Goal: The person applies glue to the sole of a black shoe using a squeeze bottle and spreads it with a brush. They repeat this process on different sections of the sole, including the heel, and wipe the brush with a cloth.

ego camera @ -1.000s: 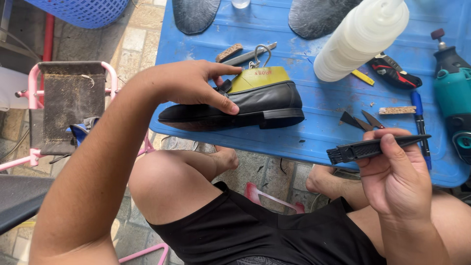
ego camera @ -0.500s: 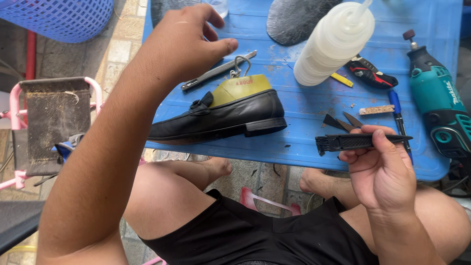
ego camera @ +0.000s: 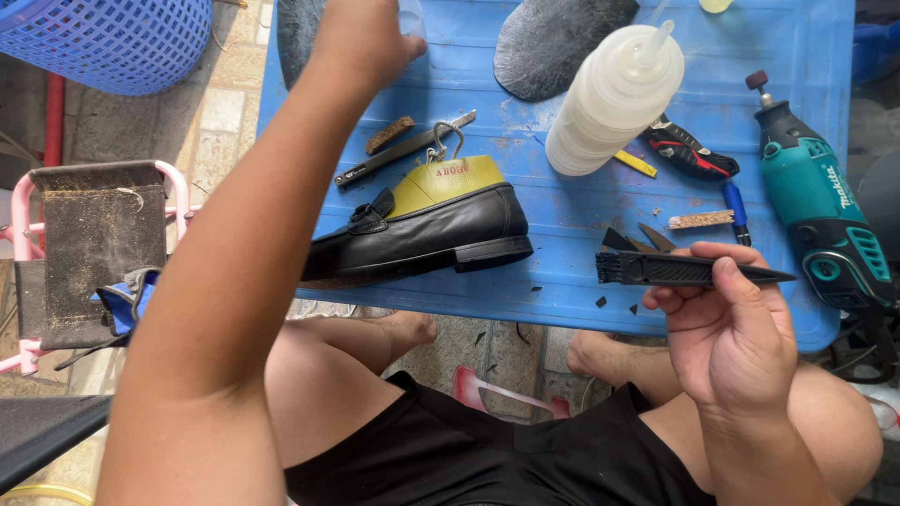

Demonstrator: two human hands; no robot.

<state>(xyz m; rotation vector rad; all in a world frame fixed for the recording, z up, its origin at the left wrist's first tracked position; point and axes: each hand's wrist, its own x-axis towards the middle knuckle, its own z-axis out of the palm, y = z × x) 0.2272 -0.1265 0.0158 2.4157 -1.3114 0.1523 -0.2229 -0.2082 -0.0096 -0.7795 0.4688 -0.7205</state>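
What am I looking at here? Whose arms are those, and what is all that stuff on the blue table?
The camera sits on a person's head and looks down, so you see their own arms and knees, as if through their eyes. There is no machine, just two bare hands.

The right hand holds a thin black brush by its handle. The left hand reaches far across the blue table toward something small and clear at the top edge; I cannot tell what it is.

On the table lies a black shoe with a yellow-green inside. Near it are a white squeeze bottle, a teal power tool, a red and black cutter, and two dark flat sole pieces. A blue basket stands off to the left.
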